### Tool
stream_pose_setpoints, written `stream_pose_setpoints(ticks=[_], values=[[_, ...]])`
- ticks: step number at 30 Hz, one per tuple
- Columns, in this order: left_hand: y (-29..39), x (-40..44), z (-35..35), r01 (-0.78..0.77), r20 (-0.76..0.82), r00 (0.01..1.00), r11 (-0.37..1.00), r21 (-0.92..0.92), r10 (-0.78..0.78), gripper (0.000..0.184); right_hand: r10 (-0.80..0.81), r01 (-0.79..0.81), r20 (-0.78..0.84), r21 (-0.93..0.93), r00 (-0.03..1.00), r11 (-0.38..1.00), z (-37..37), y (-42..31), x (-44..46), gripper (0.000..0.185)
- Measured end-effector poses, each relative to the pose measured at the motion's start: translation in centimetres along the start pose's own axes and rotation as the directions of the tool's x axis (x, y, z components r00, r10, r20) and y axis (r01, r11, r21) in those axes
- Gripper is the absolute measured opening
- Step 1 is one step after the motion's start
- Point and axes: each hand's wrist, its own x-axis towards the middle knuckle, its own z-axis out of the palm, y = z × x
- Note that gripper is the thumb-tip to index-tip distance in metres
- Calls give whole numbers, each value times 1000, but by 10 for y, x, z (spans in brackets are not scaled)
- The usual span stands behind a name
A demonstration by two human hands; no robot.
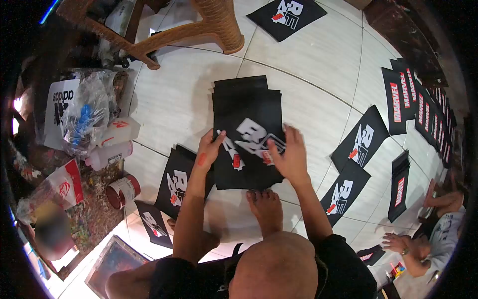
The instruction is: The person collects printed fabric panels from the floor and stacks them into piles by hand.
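In front of me a pile of black rectangular sheets [244, 107] lies on the floor, with white lettering and small red marks printed on the upper ones. My left hand [210, 149] grips the left edge, thumb on top and the other fingers at the side. At the opposite edge, my right hand [291, 155] curls around a black printed sheet [253, 133], its thumb over the print; its fingers are slightly blurred. The two prints overlap at an angle. Whether the fingers reach under one sheet or several is hidden. My bare foot [266, 212] rests just below the pile.
More printed sheets [361, 139] lie to the right, left and top. Rows of MARVEL-printed pieces [396, 102] lie far right, near another person [443, 244]. At left, a stained low table [102, 219] holds bottles, a jar [122, 192] and plastic bags. A brown chair [214, 25] stands ahead.
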Motion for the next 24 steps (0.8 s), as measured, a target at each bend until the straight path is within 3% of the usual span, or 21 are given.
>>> stream_pose_setpoints(ticks=[1,2,3,4,5,6,7,9,10,12,13,14,16,17,19,20,21,23,24], values=[[4,0,6,8,-29,1000,1000,16,-7,29,46,-50,-53,-75,998,996,0,3,5,62],[15,-3,15,-21,-109,994,999,27,23,35,40,-43,-79,-37,996,998,5,3,5,63],[6,1,18,-20,-108,994,1000,20,22,35,-82,83,-12,44,997,996,9,3,8,64],[-9,8,19,3,-212,977,995,103,19,37,-60,-10,212,312,975,950,9,2,9,62],[-18,12,19,36,-312,950,982,184,23,39,-92,-34,286,409,954,912,7,0,18,59],[-10,11,17,132,-274,957,983,130,-92,45,-125,-76,359,497,925,864,4,-2,28,57],[-3,9,19,132,-272,958,983,129,-93,45,-156,-132,428,571,890,810,2,-4,37,54],[5,0,25,6,-344,937,985,-175,-67,40,-157,135,104,190,982,972,9,18,86,49],[4,-3,25,-44,-371,926,961,-271,-63,38,-220,221,-24,63,975,973,13,31,122,49],[-6,-5,18,-78,-42,997,980,-185,71,29,-381,338,-235,-201,894,919,17,38,192,52],[-6,-6,18,-80,-36,997,978,-191,74,29,-468,366,-310,-332,828,869,13,36,219,54],[-5,-7,19,-95,-37,995,974,-207,90,27,-467,362,-309,-341,828,868,18,46,243,54],[-6,-6,17,-117,-66,992,984,-133,109,24,-555,269,-332,-618,762,739,33,67,272,58],[-5,-3,14,-118,-64,992,984,-132,111,24,-554,267,-334,-618,762,740,29,59,268,58],[-5,5,12,178,-193,974,936,303,-122,22,-301,179,-80,-651,950,738,14,36,254,54],[-6,7,15,177,-192,974,938,297,-123,22,-415,222,-92,-730,905,646,22,45,248,43],[-8,9,17,150,-214,972,957,250,-97,22,-416,222,-91,-733,905,643,29,59,242,43],[-10,11,18,109,-238,970,971,214,-56,23,-466,311,-72,-653,882,690,36,78,234,35],[-14,7,21,-37,-196,978,987,157,68,27,-409,272,-126,-570,904,775,27,70,216,29]])
